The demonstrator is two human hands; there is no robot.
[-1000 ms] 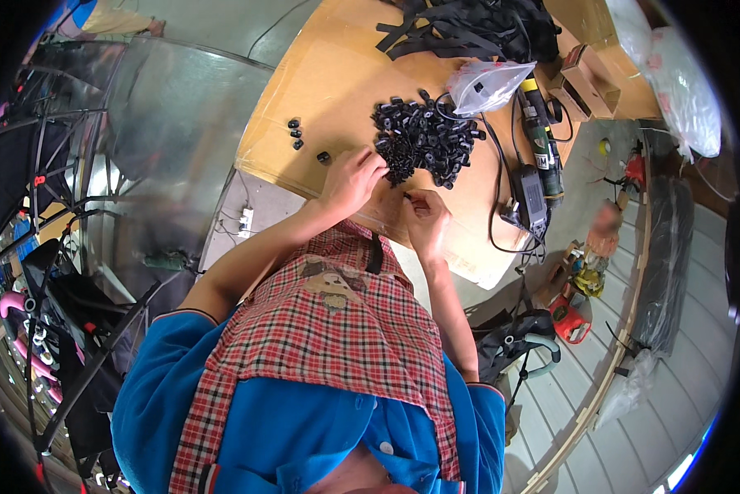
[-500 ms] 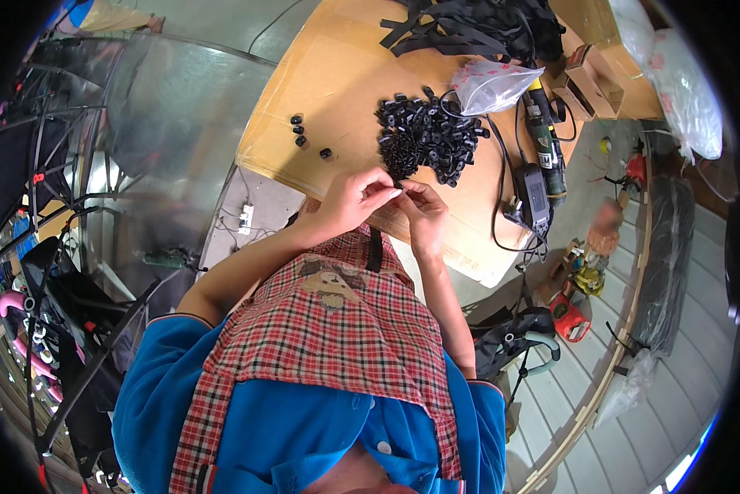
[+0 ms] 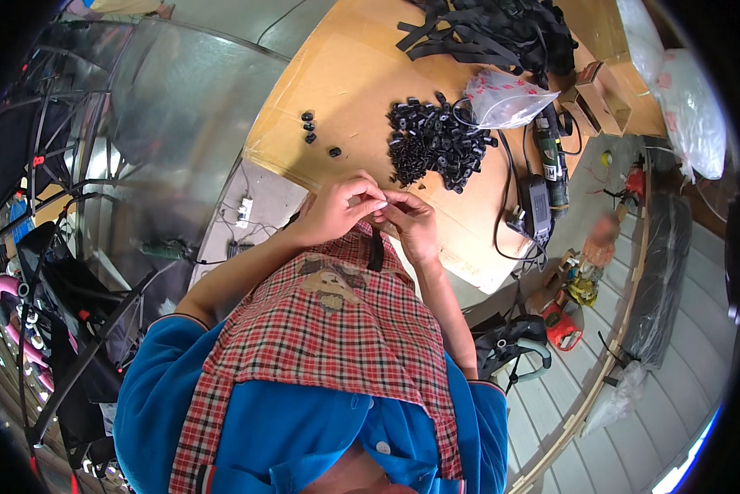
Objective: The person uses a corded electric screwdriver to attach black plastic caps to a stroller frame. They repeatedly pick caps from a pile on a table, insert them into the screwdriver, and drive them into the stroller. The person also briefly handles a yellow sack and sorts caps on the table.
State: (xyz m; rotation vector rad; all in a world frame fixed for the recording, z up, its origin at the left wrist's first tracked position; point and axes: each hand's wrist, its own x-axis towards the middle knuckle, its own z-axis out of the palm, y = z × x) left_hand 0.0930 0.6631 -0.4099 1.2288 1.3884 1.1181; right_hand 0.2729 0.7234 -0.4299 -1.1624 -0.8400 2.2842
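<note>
Both hands meet at the near edge of the tan worktable (image 3: 345, 90), above my red checked apron. My left hand (image 3: 337, 210) and my right hand (image 3: 411, 224) pinch the top of a black strap (image 3: 375, 251) that hangs down between them over the apron. A small black part seems to sit between the fingertips, mostly hidden. Just beyond the hands lies a heap of small black plastic buckles (image 3: 437, 144). Several finished-looking black pieces (image 3: 314, 132) lie apart to the left on the table.
A bundle of black straps (image 3: 493, 29) lies at the table's far side, beside a clear plastic bag (image 3: 510, 95). A power tool (image 3: 551, 156) and an adapter with cable (image 3: 539, 206) lie to the right. Metal racks stand at left; tools lie on the floor at right.
Both hands have drawn back from the buckle heap toward my chest and closed together on the strap.
</note>
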